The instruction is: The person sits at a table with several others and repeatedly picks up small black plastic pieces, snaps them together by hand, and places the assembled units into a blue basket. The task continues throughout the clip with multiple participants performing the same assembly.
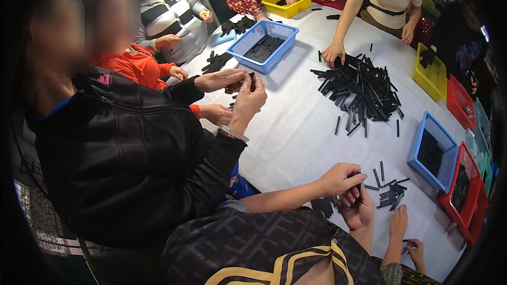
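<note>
My left hand (340, 178) and my right hand (362, 213) are together over the near part of the white-covered table. Between their closed fingers is a small bundle of black strips (358, 190), mostly covered by the fingers, so its count is hidden. Just right of my hands lies a loose cluster of short black strips (391, 196). More flat black pieces (322, 207) rest beside my left forearm, partly hidden behind it.
A large heap of black strips (364, 87) covers the table's far middle. Blue baskets (445, 178) (262, 66), red baskets (458, 200) and yellow baskets (430, 85) stand around. A neighbour in a black jacket (132, 142) works at left; another person's hands (399, 222) are at lower right.
</note>
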The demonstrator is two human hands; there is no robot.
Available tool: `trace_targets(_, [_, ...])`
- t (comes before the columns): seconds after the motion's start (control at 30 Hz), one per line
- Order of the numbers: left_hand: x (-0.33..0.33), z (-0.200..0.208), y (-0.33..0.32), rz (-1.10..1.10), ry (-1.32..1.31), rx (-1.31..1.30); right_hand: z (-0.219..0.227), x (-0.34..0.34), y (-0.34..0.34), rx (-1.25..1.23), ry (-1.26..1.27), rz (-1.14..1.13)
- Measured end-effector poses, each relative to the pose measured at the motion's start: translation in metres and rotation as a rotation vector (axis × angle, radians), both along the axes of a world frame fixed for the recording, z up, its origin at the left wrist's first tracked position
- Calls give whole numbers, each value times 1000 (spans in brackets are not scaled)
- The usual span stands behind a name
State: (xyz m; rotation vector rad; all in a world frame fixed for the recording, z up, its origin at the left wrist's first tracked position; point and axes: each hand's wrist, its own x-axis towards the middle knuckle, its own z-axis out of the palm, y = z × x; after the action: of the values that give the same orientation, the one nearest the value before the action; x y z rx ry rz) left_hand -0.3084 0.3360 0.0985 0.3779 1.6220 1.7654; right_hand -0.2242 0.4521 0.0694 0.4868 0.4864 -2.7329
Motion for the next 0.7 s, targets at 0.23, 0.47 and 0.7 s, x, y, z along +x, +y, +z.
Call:
trace_targets(0.23, [-27,-27,0,187,157,59,0,-2,8,-13,58,66])
trace_targets(0.47, [-23,-20,2,137,92,45,5,0,11,37,67,67])
trace_targets(0.7, [-17,-24,10,185,-266,107,15,3,14,182,35,49])
